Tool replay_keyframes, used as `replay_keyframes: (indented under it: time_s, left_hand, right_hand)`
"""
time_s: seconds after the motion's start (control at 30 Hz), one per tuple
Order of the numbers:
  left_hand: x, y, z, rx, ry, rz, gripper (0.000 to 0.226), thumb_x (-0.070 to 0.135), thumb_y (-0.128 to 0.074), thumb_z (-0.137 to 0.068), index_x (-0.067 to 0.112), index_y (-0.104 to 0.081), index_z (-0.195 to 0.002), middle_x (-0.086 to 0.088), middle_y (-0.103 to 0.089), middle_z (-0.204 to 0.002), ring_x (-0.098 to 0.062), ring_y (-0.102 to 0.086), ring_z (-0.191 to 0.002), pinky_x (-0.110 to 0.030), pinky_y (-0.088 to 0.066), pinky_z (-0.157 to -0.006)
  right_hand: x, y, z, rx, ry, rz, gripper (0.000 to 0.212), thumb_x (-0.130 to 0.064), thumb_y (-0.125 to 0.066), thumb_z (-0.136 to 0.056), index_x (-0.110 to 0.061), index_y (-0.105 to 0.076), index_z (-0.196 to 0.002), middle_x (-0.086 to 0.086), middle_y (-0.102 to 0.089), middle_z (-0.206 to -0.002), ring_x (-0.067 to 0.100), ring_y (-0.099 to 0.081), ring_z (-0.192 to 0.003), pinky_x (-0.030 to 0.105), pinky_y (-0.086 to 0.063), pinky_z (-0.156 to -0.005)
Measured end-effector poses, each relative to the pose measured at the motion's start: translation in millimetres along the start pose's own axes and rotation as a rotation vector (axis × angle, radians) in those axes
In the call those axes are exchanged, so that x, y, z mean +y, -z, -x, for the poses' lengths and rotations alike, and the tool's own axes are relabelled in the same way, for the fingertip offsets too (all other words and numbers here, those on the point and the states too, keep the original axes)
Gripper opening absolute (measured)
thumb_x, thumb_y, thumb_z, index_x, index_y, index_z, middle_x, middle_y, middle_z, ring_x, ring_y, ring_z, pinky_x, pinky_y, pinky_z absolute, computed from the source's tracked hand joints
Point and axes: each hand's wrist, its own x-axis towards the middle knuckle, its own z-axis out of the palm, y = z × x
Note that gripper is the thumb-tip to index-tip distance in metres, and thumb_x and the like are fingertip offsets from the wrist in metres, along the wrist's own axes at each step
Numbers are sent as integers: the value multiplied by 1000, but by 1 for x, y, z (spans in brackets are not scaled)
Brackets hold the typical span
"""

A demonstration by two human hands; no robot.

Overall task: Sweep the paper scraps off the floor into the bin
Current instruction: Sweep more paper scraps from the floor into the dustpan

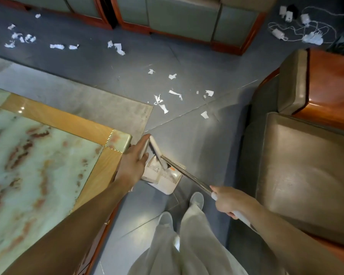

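Note:
White paper scraps (pixel 168 100) lie scattered on the grey floor ahead, with several more scraps (pixel 57 46) further off at the upper left. My left hand (pixel 133 165) grips the upright handle of a white dustpan (pixel 167 181) that stands on the floor by the table corner. My right hand (pixel 229 201) holds the white grip of a broom whose metal pole (pixel 187 175) slants down to the broom head (pixel 157 153), which sits against the dustpan. No bin is in view.
A marble-topped wooden table (pixel 48 151) fills the left, standing on a grey rug (pixel 99 102). A leather armchair (pixel 306 165) is close on the right. Sofas (pixel 187 22) line the far side. Chargers and cables (pixel 302 30) lie at top right. My legs and shoes are below.

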Motion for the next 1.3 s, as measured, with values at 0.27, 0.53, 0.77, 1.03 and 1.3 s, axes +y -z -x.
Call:
replay_keyframes:
  time_s: [0.27, 0.53, 0.77, 1.03, 1.3]
  left_hand:
    - [45, -6, -60, -61, -51, 133, 57, 7, -51, -97, 54, -38, -128, 7, -39, -148, -8, -35, -132, -13, -26, -98]
    - [144, -62, -185, 55, -44, 104, 54, 4, -55, -94, 30, -44, -140, 4, -50, -137, -7, -44, -120, -5, -24, -93]
    - [216, -98, -284, 0, 16, 98, 60, 3, -57, -92, 46, -45, -133, -2, -53, -136, -19, -48, -125, -17, -30, -98]
    - [268, -129, -335, 74, 107, 35, 55, 9, -52, -96, 36, -38, -142, 3, -44, -146, -20, -43, -130, -15, -26, -96]
    - [298, -144, -361, 99, 109, 57, 54, 8, -50, -97, 33, -38, -143, -3, -49, -141, -24, -48, -125, -20, -34, -94]
  right_hand:
    - [24, 83, -13, 128, 80, 11, 50, -15, -39, -101, -20, -27, -149, 11, -52, -134, 9, -51, -72, 16, -39, -53]
    - [73, 274, -113, 293, 31, -19, 55, -11, -39, -98, -16, -25, -150, 16, -53, -133, 28, -63, -95, 27, -52, -73]
    - [115, 432, -201, 334, -34, 76, 41, -16, -43, -101, -10, -39, -141, 15, -61, -109, 29, -62, -91, 28, -45, -68]
    - [117, 505, -259, 232, -90, 41, 42, -12, -46, -99, -11, -43, -141, 17, -60, -111, 25, -64, -84, 29, -54, -66]
    - [137, 462, -225, -51, -63, 56, 60, -14, -38, -99, -34, -18, -152, 6, -57, -97, 11, -47, -53, 18, -37, -38]
